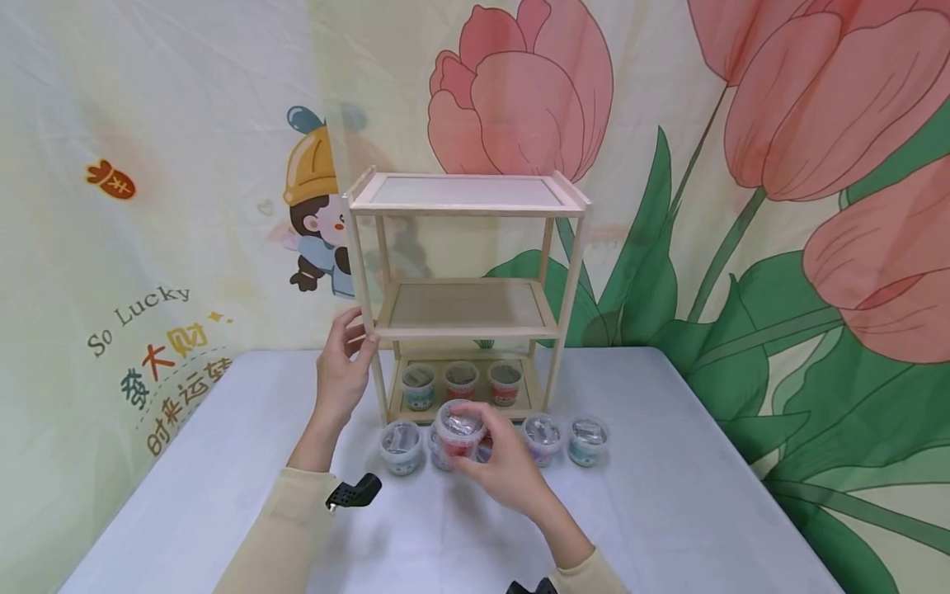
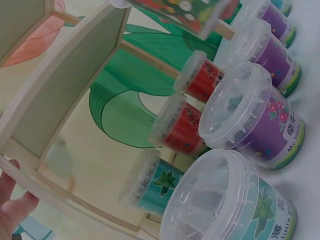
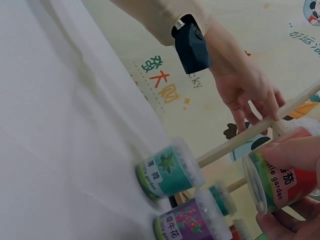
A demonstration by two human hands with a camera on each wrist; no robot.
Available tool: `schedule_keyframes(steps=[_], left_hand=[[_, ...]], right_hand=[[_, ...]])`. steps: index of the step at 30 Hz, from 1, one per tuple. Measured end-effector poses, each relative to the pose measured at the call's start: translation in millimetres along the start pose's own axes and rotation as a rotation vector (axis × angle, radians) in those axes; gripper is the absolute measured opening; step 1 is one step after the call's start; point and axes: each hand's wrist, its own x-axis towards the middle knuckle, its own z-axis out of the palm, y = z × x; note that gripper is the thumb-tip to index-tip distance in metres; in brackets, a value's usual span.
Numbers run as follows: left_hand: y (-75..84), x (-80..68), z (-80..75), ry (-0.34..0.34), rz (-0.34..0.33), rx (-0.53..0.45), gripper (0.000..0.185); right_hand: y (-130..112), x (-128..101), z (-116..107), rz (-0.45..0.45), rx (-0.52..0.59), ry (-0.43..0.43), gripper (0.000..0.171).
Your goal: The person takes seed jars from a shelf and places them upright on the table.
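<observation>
Gripping a red, clear-lidded plastic tub, the right hand holds it above the white-covered counter, before the pale wooden three-tier rack. The left hand grips its front-left post. Apparent step: loading. Next move likely requires keeping the tub level.

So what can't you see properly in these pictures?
Head view: a front-row cup, partly hidden behind the held red cup.
Left wrist view: the left hand, mostly cut off by the left edge.
Head view: the teal cup on the bottom shelf, its writing too small to read.
</observation>
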Motion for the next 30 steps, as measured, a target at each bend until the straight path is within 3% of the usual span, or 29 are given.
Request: schedule_keyframes(steps=[22,30], left_hand=[[-0.4,0.8,0.0,-0.006,-0.003,-0.004,0.051],[0.1,0.7,-1.0,-0.001,-0.008,-0.001,0.051]], right_hand=[[27.8,-20.9,42.9,0.084,0.022,-0.053,0.063],[35.8,-25.3,54.4,0.062,0.059,-0.052,0.063]])
